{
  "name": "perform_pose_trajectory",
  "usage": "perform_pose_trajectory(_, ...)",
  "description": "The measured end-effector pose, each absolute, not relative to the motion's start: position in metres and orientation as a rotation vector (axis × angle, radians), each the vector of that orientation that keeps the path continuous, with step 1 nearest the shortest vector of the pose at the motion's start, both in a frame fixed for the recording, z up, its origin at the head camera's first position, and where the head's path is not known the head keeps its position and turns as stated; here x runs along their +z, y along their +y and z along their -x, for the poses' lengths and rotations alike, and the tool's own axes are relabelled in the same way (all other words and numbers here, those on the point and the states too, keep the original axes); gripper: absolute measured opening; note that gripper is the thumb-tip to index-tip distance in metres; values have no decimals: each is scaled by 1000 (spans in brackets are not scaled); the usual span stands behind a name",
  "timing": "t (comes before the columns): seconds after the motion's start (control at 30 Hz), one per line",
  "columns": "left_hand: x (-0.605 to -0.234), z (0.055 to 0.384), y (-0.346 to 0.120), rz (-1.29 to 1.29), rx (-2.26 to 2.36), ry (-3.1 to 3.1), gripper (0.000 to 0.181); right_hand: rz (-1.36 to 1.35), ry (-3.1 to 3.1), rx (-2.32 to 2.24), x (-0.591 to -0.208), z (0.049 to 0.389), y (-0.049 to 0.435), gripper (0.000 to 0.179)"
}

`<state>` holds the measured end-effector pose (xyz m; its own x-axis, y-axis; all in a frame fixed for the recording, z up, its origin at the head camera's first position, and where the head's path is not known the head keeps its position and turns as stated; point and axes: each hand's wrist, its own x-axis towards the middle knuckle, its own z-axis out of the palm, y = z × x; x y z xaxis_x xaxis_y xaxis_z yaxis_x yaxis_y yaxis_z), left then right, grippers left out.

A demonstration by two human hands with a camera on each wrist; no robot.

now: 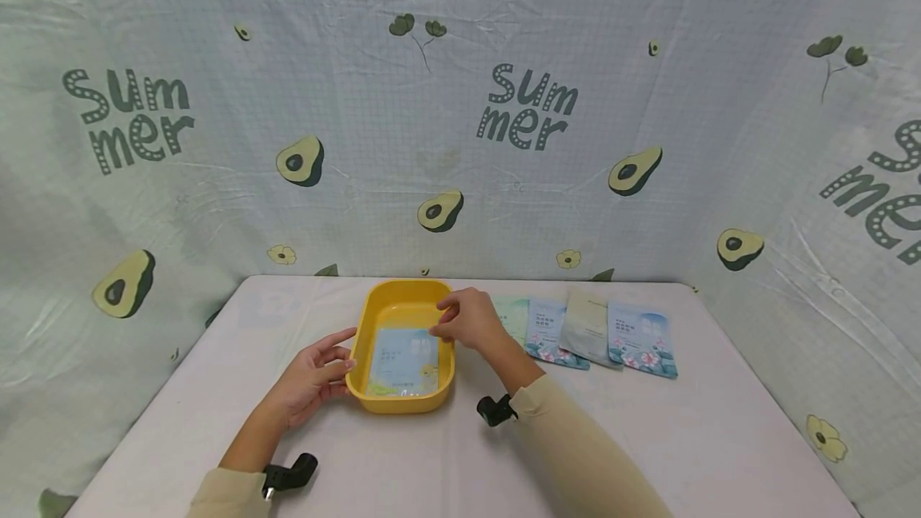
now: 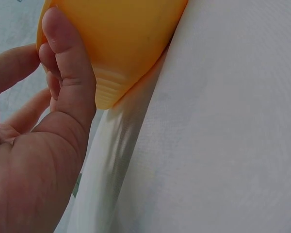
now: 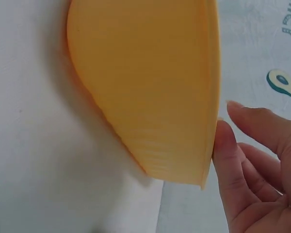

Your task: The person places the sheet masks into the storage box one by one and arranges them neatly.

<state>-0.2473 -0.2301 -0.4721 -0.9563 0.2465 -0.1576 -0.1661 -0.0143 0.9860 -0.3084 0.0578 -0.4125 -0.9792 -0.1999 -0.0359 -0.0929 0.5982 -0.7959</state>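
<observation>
A yellow plastic tray stands on the table, with a flat light-blue sachet lying in it. At the tray's left side my left hand holds the rim, thumb and fingertips against it. The left wrist view shows that thumb on the tray's outer wall. My right hand reaches over the right rim, fingers bent and a gap between thumb and index finger. In the right wrist view, one of its fingers touches the tray's rim. Nothing shows between its fingertips.
Right of the tray several sachets lie in an overlapping row: a pale green one, a blue one with flowers, a beige one and another blue one. A printed cloth hangs behind the white table.
</observation>
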Motion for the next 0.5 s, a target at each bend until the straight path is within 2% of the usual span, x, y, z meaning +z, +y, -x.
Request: perform_pose_trajectory(0.5,-471,246,-229,-82,2047,1991,72,236,2448,-1719,-440,295,102,55)
